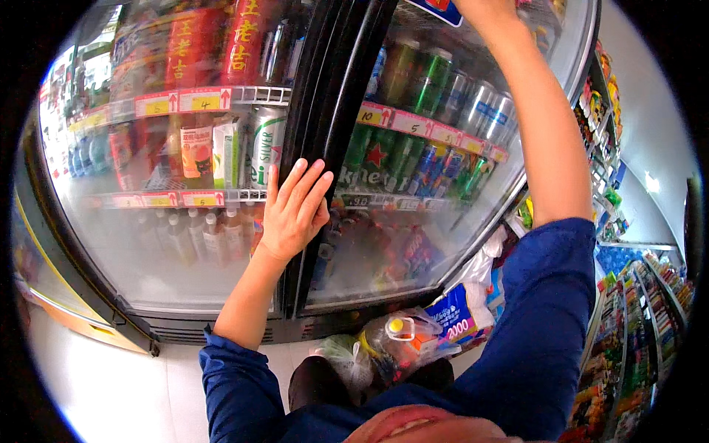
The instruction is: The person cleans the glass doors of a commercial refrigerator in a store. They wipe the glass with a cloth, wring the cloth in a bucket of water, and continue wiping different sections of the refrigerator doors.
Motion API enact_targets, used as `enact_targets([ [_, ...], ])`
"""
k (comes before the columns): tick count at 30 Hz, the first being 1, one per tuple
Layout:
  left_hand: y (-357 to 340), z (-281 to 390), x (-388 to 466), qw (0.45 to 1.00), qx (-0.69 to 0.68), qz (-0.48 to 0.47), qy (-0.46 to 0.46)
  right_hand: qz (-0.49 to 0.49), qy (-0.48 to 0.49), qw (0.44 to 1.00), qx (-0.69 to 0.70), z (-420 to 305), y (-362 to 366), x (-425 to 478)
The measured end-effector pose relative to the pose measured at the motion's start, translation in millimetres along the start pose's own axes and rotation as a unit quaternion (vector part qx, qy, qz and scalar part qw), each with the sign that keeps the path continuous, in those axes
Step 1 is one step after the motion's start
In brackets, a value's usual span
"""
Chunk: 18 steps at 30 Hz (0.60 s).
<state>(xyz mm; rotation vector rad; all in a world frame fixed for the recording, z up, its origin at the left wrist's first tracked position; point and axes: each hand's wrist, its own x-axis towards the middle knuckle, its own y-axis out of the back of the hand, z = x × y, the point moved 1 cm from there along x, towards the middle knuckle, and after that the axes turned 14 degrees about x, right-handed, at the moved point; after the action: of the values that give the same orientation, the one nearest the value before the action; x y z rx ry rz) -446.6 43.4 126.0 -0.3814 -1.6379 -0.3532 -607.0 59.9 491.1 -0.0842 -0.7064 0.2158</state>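
Observation:
My left hand [296,207] lies against the black door frame [302,111] of a glass-fronted drinks fridge, fingers a little apart and holding nothing. Close by its fingertips, behind the left glass door [188,271], stands a silver-green can [268,144]. My right hand [490,11] reaches up over the right glass door [432,227]. Its fingers are cut off by the top edge of the view, so what they touch is hidden. Green cans [432,77] and silver cans [479,102] fill a shelf behind that door. Large red cans [242,41] with yellow writing stand at the upper left.
On the floor by my feet are plastic bags and a large clear bottle with a yellow cap [396,325]. A blue-purple package [454,313] sits beside them. Shelves of packaged goods [637,332] run along the right. Pale floor tiles [133,382] show at lower left.

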Motion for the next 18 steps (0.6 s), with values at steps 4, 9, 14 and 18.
enact_targets([
  [4, -8, 10, 1, 0.999, -0.032, 0.009, -0.015, -0.031, -0.039, 0.998, -0.027, -1, -2, 8],
  [9, 3, -8, -1, 0.999, 0.011, -0.022, -0.033, 0.001, -0.039, 0.998, 0.048, -52, -9, -32],
  [14, -4, -1, -2, 1.000, -0.006, -0.004, -0.028, 0.016, -0.013, 0.999, 0.035, -56, -1, -43],
  [18, 1, -6, -2, 0.999, -0.003, -0.009, -0.032, 0.008, -0.133, 0.989, 0.060, -13, -23, 3],
])
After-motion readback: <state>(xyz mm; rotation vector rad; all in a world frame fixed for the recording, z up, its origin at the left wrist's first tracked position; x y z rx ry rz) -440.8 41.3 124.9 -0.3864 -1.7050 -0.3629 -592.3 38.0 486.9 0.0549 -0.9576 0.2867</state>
